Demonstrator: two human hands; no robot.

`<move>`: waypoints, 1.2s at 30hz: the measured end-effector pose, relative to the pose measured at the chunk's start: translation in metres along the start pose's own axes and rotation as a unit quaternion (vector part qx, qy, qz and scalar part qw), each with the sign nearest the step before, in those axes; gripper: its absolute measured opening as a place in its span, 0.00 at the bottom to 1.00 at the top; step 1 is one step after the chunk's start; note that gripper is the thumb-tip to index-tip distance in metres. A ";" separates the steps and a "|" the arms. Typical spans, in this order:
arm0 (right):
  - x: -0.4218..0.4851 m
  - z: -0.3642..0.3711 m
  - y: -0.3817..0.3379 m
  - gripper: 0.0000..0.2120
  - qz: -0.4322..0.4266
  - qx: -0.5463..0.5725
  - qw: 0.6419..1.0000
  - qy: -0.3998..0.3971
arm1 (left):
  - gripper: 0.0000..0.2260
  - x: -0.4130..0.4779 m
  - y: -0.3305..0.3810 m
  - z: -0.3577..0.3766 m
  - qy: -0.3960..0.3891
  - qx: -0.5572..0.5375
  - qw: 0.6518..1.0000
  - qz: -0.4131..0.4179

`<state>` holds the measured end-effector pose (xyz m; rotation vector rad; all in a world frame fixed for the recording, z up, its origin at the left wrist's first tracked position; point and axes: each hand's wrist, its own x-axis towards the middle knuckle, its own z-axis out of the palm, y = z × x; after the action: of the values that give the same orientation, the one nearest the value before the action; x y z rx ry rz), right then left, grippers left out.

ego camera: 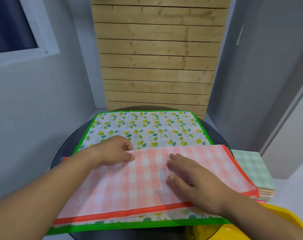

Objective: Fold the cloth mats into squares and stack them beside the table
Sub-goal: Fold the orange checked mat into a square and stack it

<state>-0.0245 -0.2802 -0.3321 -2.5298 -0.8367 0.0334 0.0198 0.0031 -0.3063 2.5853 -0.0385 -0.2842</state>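
Note:
A pink checked cloth mat [123, 186] with an orange-red border lies folded in half across the near part of the round dark table [216, 134]. Under it a white mat with a lemon-and-leaf print and green border [147, 129] lies spread flat. My left hand [116, 151] pinches the far folded edge of the pink mat near its left end. My right hand [190, 177] presses flat on the pink mat's middle, fingers straight. A stack of folded mats [253, 170], green checked on top, sits beside the table at the right.
A wooden slatted panel [157, 58] stands against the wall behind the table. Grey walls close in on the left and right, with a window [12, 26] at the upper left. A yellow object [282, 220] shows at the lower right near my right forearm.

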 end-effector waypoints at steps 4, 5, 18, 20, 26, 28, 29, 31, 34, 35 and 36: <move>0.003 0.003 -0.002 0.23 0.003 0.020 1.000 0.010 | 0.07 0.001 -0.004 -0.003 0.003 -0.108 0.992 -0.072; 0.003 0.004 -0.002 0.23 0.003 0.027 1.000 0.011 | 0.10 0.002 -0.005 -0.002 0.007 -0.135 0.986 -0.098; -0.005 0.008 0.011 0.17 -0.027 0.018 0.999 -0.025 | 0.26 -0.037 0.021 0.058 0.077 -0.181 0.970 -0.139; -0.006 0.009 0.013 0.20 -0.032 0.003 0.999 -0.032 | 0.29 -0.059 0.025 0.060 0.086 -0.036 0.994 -0.056; -0.022 0.008 -0.002 0.20 -0.081 -0.031 0.996 -0.011 | 0.23 -0.107 0.020 0.061 0.009 0.122 0.979 0.165; -0.032 0.010 -0.015 0.16 -0.112 -0.016 0.994 0.001 | 0.26 -0.117 0.014 0.060 -0.020 0.163 0.965 0.206; -0.038 0.011 -0.020 0.15 -0.121 -0.008 0.993 -0.004 | 0.28 -0.123 0.012 0.060 -0.026 0.184 0.957 0.221; -0.050 0.015 -0.026 0.13 -0.135 -0.003 0.990 -0.026 | 0.32 -0.133 0.010 0.064 -0.051 0.215 0.945 0.240; -0.064 0.020 -0.025 0.15 -0.139 -0.009 0.989 -0.052 | 0.35 -0.144 0.006 0.075 -0.079 0.241 0.938 0.236; -0.068 0.020 -0.025 0.16 -0.137 -0.009 0.989 -0.053 | 0.34 -0.146 0.005 0.079 -0.078 0.252 0.934 0.240; -0.071 0.020 -0.024 0.17 -0.134 -0.007 0.990 -0.052 | 0.34 -0.148 0.005 0.083 -0.073 0.261 0.932 0.242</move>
<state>-0.0986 -0.2950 -0.3482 -2.4239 -1.2146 0.0734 -0.1422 -0.0313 -0.3447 2.9451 -0.9034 -0.3088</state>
